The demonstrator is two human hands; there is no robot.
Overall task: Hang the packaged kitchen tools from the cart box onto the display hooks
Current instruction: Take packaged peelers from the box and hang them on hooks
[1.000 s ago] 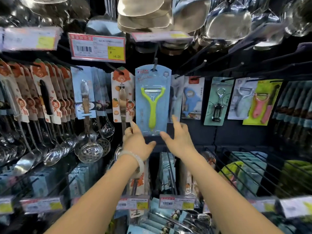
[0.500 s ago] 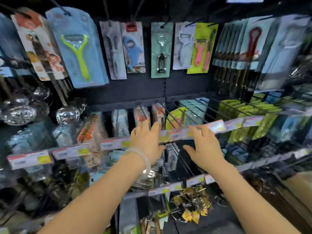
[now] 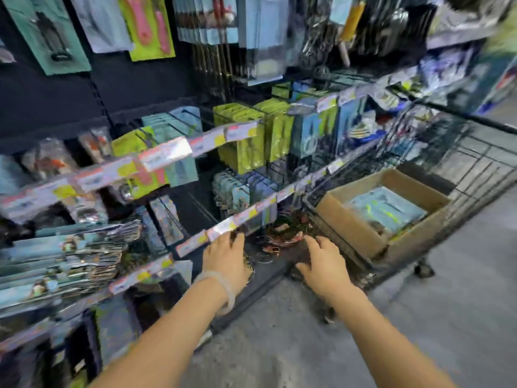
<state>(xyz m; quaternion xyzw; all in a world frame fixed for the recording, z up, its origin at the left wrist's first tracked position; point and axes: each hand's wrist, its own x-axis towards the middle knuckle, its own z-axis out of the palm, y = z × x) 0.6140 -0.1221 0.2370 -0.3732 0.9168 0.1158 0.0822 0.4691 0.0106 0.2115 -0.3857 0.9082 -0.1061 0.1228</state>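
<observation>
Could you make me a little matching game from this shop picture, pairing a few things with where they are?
Things:
1. cardboard box
2. blue packages
3. bracelet
4. green card with pink tools

Places:
A. on the wrist of the left hand
B. hanging at the top of the display wall
C. inside the wire cart
D. lying in the cardboard box

Pairs: 1-C, 2-D, 3-A, 4-B. Both hands, left hand and right hand, are empty.
</observation>
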